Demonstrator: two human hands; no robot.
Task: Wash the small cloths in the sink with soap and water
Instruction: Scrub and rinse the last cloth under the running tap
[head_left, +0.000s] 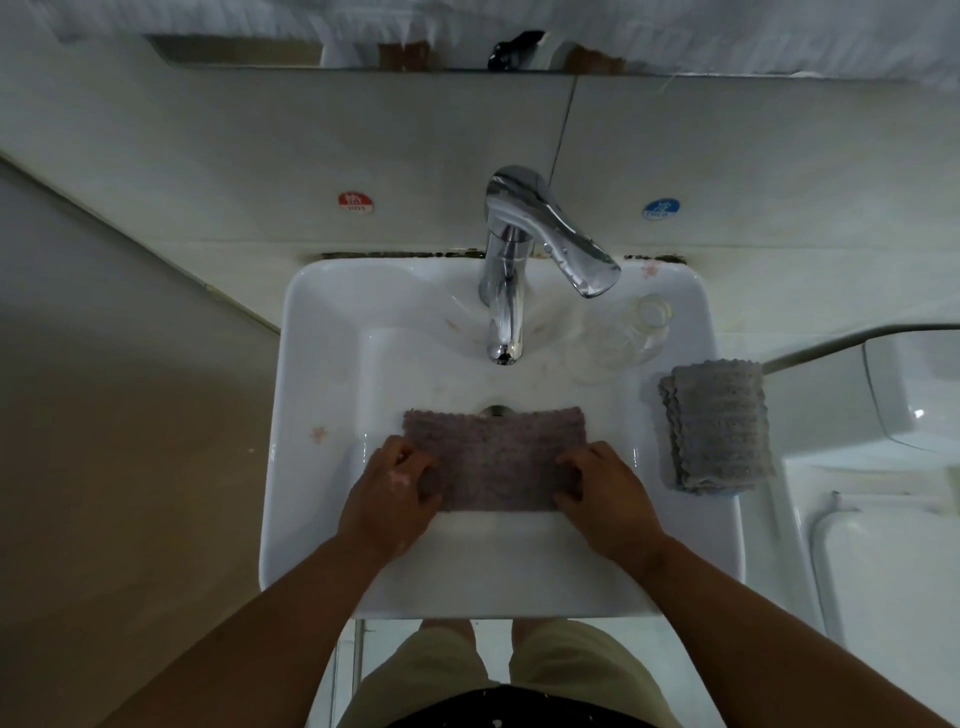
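- Head view: a red hot-water sticker (356, 201) sits on the wall tile at the left.
- The left hand (393, 491) grips the left end of the mauve cloth (493, 460), fingers (409, 458) curled over its edge.
- The cloth is stretched flat over the sink (291, 415) basin, its far edge just covering the drain (496, 410).
- The chrome faucet (506, 291) stands behind it (lever swung to the right).
- The right hand (605, 491) grips the cloth's right end, fingers curled.
- A clear container (623, 332) rests on the ledge just right of the faucet.
- A blue cold-water sticker (661, 208) is on the wall.
- Folded grey cloths (719, 426) are stacked on the right rim.
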